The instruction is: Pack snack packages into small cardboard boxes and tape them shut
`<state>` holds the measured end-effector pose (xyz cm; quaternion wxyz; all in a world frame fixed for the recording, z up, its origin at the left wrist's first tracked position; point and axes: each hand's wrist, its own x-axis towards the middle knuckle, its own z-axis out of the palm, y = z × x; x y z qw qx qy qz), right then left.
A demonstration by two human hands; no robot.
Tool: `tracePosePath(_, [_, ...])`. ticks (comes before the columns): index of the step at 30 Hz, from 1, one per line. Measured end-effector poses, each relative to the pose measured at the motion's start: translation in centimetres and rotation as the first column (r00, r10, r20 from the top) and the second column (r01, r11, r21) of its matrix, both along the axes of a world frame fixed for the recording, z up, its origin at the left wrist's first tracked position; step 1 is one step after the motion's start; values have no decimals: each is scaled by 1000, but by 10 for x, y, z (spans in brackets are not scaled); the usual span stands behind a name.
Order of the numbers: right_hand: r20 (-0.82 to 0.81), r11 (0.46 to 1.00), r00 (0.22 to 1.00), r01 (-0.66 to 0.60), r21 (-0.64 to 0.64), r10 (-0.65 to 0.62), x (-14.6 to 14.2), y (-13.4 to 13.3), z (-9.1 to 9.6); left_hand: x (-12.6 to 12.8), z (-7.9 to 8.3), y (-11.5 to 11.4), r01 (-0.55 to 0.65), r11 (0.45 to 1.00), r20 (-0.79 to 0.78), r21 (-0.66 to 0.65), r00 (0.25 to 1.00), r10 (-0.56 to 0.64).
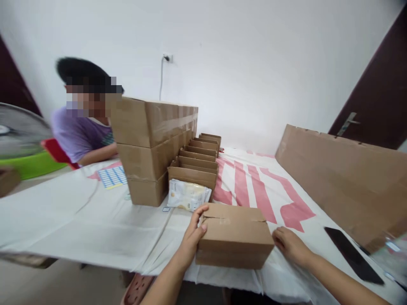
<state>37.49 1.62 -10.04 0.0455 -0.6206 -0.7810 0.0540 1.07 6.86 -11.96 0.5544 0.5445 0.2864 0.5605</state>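
Observation:
A closed cardboard box (237,231) lies at the table's front edge, a short strip of clear tape on its top seam. My left hand (191,235) grips its left end, fingertips over the top corner and thumb against the side. At the opposite end, my right hand (289,245) has curled fingers against the box's right edge; the fingertips are partly hidden. Just beyond the box, a white and yellow plastic packet (188,195) leans against a row of open cardboard boxes (193,174).
Sealed boxes (136,163) are stacked three high left of the open row. A label sheet (112,176) lies farther left, near a person in a purple shirt (74,131). To the right are a black phone-like slab (352,254) and a large cardboard panel (343,178).

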Motion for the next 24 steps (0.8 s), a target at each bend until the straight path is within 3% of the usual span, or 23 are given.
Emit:
tracePosePath(3, [-70,1000,997,15,9,-15,1,-7,-1,-1,1,-1,10,1000,2,25,1000,-10])
tracePosePath(6, [-143,997,989,42,-61,-50,1,-24,0,-1,0,-1,15,999,-1,36,1000,-15])
tracePosePath(11, [-81,970,996,4,-242,-24,-12,-61,2,1,-2,0,14,999,26,29,1000,-15])
tracePosePath(14, [-54,964,998,14,-265,-29,-12,-63,9,3,-2,0,2,1000,49,24,999,-3])
tracePosePath(19, [-84,989,995,48,-139,-60,-13,-30,57,2,4,-2,27,999,47,26,999,-28])
tracePosePath(22, [-183,999,982,36,4,-35,-31,-13,92,1,5,-3,35,999,43,35,998,-37])
tracePosePath(24, [-251,999,967,40,30,-32,-47,-8,106,2,3,-2,31,999,53,42,998,-33])
